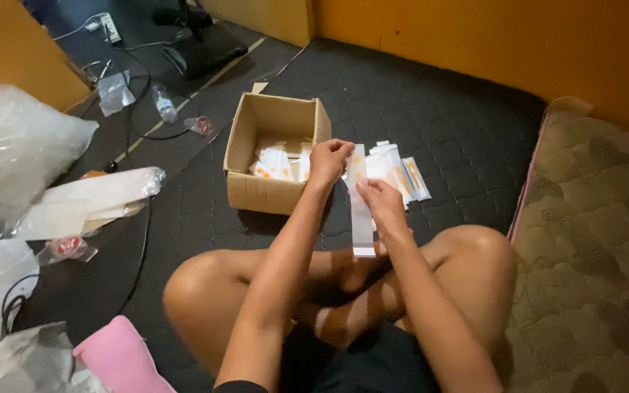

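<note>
Over one cardboard box [271, 164], left hand [327, 160] and right hand [378, 200] both pinch one clear strip [360, 211] — upright.

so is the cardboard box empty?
No: the open cardboard box holds several flat white packets with orange marks, lying beside the left hand.

L hand [329, 160] raised, fingers pinched shut | R hand [381, 200] just below, fingers pinched | legs crossed

Held clear sleeve [361, 211], open brown carton [271, 156]
</note>
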